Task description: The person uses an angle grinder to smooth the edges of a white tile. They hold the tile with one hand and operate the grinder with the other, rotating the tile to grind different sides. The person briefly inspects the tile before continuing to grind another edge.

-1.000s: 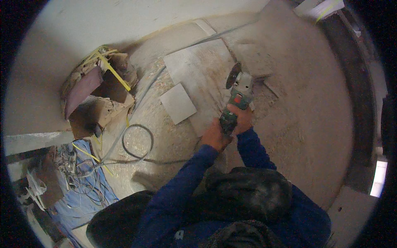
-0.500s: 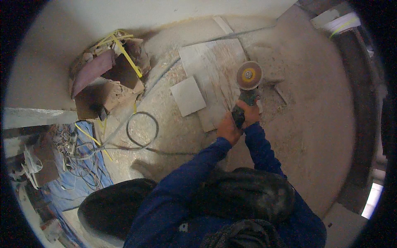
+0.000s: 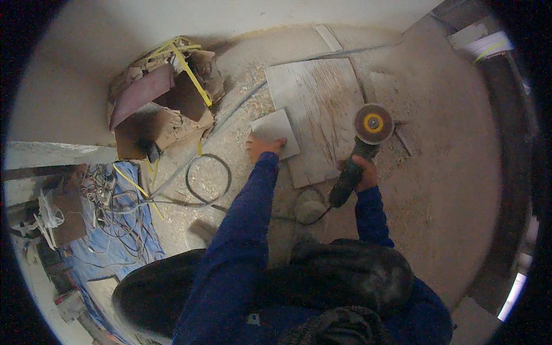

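Left hand (image 3: 261, 146): fingers spread flat, touching the near edge of a small square tile (image 3: 275, 133) lying on the dusty floor (image 3: 448, 190). Right hand (image 3: 357, 172): fingers clenched around the body of an angle grinder (image 3: 359, 150), disc face up, held over the scored slab (image 3: 319, 112). A torn cardboard box (image 3: 164, 106) and coiled cable (image 3: 208, 180) lie left of the tile.

Small grey square tile (image 3: 275, 133) flat on dusty floor; dark angle grinder (image 3: 359, 158) held, yellow-hubbed disc up
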{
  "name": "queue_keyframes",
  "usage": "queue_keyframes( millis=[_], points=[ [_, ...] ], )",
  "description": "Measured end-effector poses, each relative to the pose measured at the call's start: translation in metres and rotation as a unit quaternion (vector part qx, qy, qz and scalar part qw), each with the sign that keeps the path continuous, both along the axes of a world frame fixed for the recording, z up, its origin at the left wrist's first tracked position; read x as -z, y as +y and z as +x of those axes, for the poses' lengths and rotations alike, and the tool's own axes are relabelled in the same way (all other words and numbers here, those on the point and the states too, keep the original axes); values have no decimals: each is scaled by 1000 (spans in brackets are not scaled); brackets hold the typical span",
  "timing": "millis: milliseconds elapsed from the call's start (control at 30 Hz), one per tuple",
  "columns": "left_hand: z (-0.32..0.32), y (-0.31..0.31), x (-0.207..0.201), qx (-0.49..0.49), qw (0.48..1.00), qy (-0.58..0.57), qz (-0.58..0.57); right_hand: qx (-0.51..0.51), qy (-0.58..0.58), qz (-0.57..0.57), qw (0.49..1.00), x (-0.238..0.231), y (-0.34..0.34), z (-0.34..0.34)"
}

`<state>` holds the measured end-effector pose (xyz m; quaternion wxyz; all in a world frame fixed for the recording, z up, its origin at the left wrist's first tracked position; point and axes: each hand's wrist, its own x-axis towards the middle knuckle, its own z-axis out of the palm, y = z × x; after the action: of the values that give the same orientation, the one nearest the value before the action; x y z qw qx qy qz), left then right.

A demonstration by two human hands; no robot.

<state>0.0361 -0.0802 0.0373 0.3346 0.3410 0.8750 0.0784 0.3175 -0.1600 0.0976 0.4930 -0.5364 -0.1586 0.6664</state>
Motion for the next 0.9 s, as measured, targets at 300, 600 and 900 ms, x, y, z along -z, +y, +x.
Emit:
queue_keyframes(
  millis=[300, 600, 900],
  points=[
    [-5, 10, 72, -68, 974, -88, 197, -59, -101, 70, 991, -20, -7, -10],
    [-106, 8, -28, -168, 719, -525, 423, -141, -536, 199, 809, -65, 38, -49],
    [-130, -19, -114, -209, 722, -421, 507, -242, -582, 257, 732, -72, 70, -110]
  ],
)
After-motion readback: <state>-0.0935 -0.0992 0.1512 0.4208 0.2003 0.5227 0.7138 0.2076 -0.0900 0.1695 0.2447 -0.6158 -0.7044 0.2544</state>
